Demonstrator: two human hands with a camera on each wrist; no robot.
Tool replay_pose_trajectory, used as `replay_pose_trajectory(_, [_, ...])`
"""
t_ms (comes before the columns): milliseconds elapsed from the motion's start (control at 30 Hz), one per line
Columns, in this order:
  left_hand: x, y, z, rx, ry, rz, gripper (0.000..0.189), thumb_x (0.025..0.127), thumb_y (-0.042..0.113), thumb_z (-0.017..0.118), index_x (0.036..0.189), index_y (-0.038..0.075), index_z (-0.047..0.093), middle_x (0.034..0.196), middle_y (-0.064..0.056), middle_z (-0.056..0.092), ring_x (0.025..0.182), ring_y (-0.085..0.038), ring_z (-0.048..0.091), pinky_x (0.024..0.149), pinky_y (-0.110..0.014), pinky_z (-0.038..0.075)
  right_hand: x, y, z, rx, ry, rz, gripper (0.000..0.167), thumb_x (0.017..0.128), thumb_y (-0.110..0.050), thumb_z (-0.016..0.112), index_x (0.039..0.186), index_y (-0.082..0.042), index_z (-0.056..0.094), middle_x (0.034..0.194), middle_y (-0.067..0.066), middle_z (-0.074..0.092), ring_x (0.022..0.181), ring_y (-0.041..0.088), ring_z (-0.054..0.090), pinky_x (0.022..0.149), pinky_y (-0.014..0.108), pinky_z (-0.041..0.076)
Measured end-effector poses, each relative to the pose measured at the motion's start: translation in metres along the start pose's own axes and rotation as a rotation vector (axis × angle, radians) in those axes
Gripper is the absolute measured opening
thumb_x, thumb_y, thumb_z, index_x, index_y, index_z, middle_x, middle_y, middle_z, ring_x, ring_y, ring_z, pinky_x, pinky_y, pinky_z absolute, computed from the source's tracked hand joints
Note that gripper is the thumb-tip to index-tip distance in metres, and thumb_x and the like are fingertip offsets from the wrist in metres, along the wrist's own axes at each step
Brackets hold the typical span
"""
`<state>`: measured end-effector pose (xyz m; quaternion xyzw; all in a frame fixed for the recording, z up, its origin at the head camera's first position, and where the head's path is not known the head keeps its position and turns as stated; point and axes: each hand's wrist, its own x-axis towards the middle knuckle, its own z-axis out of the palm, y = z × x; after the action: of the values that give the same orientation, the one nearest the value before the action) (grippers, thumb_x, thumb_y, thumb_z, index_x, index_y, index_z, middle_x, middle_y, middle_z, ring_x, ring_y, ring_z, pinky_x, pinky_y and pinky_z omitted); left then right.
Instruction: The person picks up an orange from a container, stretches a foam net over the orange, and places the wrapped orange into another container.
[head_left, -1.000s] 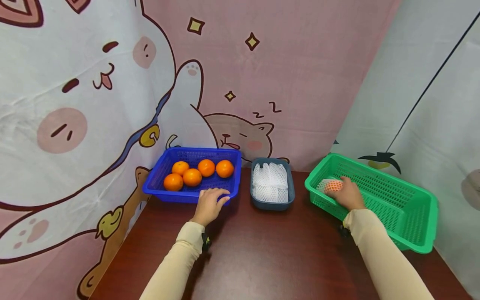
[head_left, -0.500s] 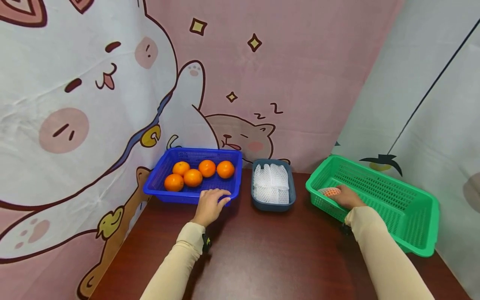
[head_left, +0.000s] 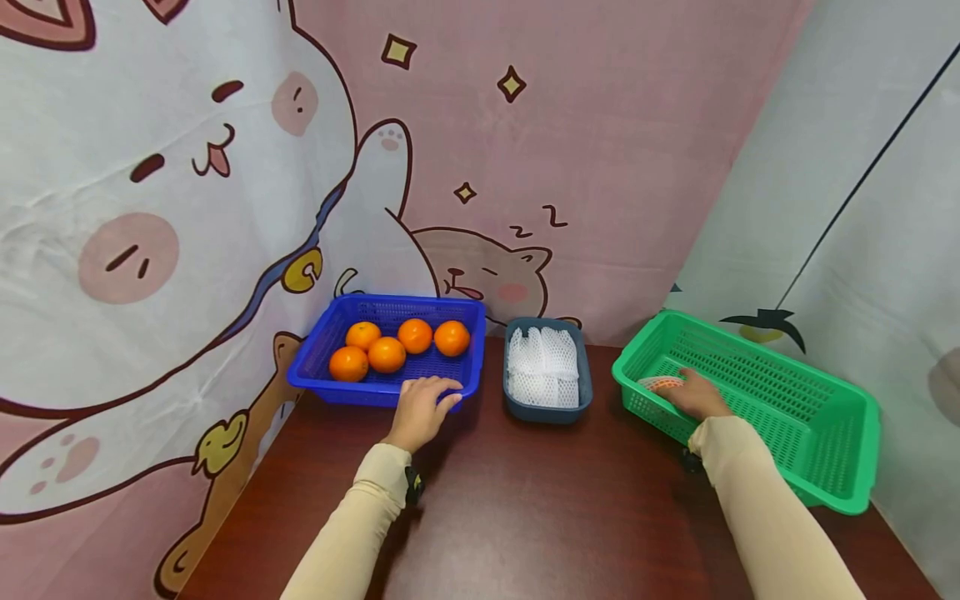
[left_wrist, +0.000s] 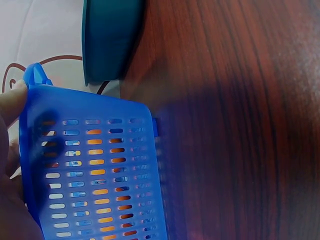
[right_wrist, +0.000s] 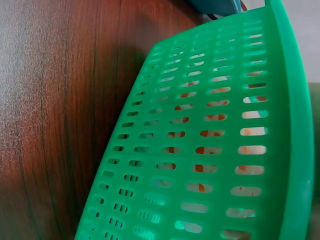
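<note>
In the head view my right hand [head_left: 701,396] reaches into the left end of the green basket [head_left: 858,433]. It holds an orange in a white foam net [head_left: 660,383] low inside, partly hidden by the near wall and the fingers. Orange and white show through the slots of that wall [right_wrist: 200,145] in the right wrist view. My left hand [head_left: 420,410] rests at the front rim of the blue basket [head_left: 337,395], thumb at the corner in the left wrist view. Several bare oranges [head_left: 386,355] lie in the blue basket.
Between the baskets stands a dark grey-blue container [head_left: 546,415] with several white foam nets [head_left: 543,362] in it. All three sit along the back of a dark wooden table [head_left: 555,508]. A printed cloth [head_left: 600,125] hangs right behind them.
My right hand has lowered with the netted orange into the green basket, so less of the orange shows. The left hand has stayed at the blue rim. The head view has shifted slightly.
</note>
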<state>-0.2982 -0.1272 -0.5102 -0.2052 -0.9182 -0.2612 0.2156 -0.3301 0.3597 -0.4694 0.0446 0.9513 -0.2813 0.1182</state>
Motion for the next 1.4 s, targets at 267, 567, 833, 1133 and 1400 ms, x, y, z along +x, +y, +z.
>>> replay_pose_trajectory(267, [-0.001,0.0,-0.001,-0.008,0.013,0.01,0.019,0.093,0.027,0.067,0.108,0.017,0.073,0.1,-0.001,0.07,0.092,-0.024,0.062,0.085,-0.043,0.036,-0.012,-0.003,-0.002,0.065,0.131,-0.035,0.09,0.097,-0.05,0.048,0.147,0.015,0.012,0.138,0.043,0.031,0.121,0.058,0.036,0.093,0.065,0.036])
replay_pose_trajectory(567, [0.0,0.0,-0.004,0.0,0.008,0.003,0.019,0.093,0.028,0.066,0.108,0.018,0.073,0.099,-0.001,0.07,0.092,-0.024,0.062,0.086,-0.043,0.036,-0.035,-0.005,0.007,0.046,0.436,-0.204,0.065,0.1,-0.035,0.053,0.141,0.012,0.037,0.134,0.04,0.041,0.117,0.058,0.04,0.089,0.069,0.035])
replay_pose_trajectory(833, [-0.001,0.0,-0.004,-0.004,0.021,0.009,0.02,0.092,0.027,0.067,0.108,0.016,0.073,0.1,-0.002,0.07,0.093,-0.025,0.062,0.086,-0.044,0.036,-0.055,-0.009,0.022,-0.051,0.548,-0.344,0.05,0.095,-0.025,0.063,0.13,0.01,0.053,0.125,0.036,0.052,0.111,0.054,0.047,0.087,0.067,0.036])
replay_pose_trajectory(1133, [-0.001,0.004,-0.005,-0.023,0.006,-0.003,0.021,0.093,0.026,0.066,0.109,0.014,0.073,0.101,-0.004,0.07,0.093,-0.028,0.061,0.087,-0.046,0.035,-0.072,-0.006,0.033,-0.184,0.481,-0.35,0.054,0.088,-0.022,0.072,0.13,0.006,0.053,0.113,0.03,0.062,0.092,0.045,0.062,0.07,0.058,0.047])
replay_pose_trajectory(1400, [-0.002,0.005,-0.004,-0.022,0.01,0.001,0.018,0.093,0.024,0.067,0.108,0.017,0.073,0.099,-0.003,0.07,0.092,-0.027,0.062,0.087,-0.045,0.036,-0.071,0.006,0.038,-0.195,0.479,-0.359,0.047,0.088,-0.021,0.072,0.129,-0.002,0.057,0.116,0.023,0.064,0.085,0.038,0.064,0.063,0.054,0.048])
